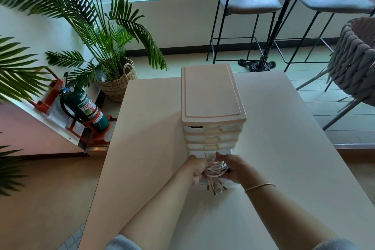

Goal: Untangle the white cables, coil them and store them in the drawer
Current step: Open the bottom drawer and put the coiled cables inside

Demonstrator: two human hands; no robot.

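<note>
Nearest to me, at about six o'clock, my two forearms reach out over the pale bench (274,148), a thin bracelet (259,186) on the right wrist. Just beyond them, my left hand (195,169) and right hand (231,168) close in from nine and three o'clock on the bundle of white cables (215,168), each grip curled round its side of the coil, so both hands hold it between them. The loose ends with their plugs (218,190) hang out toward me at six o'clock, unsecured. I judge the bundle light, soft and springy: it will want to unwind the moment pressure eases, and the smooth jackets may slip past each other, so the hold belongs on the coil's body, squeezed from both flanks, never on the dangling plugs. The bundle sits right at the bottom drawer (229,151) of the small drawer unit (211,91), which looks pulled out beneath my hands, though they hide most of it and I cannot tell whether the coil already rests inside. I reckon the trailing ends need tucking in before it will close cleanly. At twelve o'clock the unit's upper drawers sit closed. Farther off, a fire extinguisher (85,110) lies at ten o'clock, a potted palm (113,46) behind it, and bar stools (249,2) stand at one o'clock by the window.
</note>
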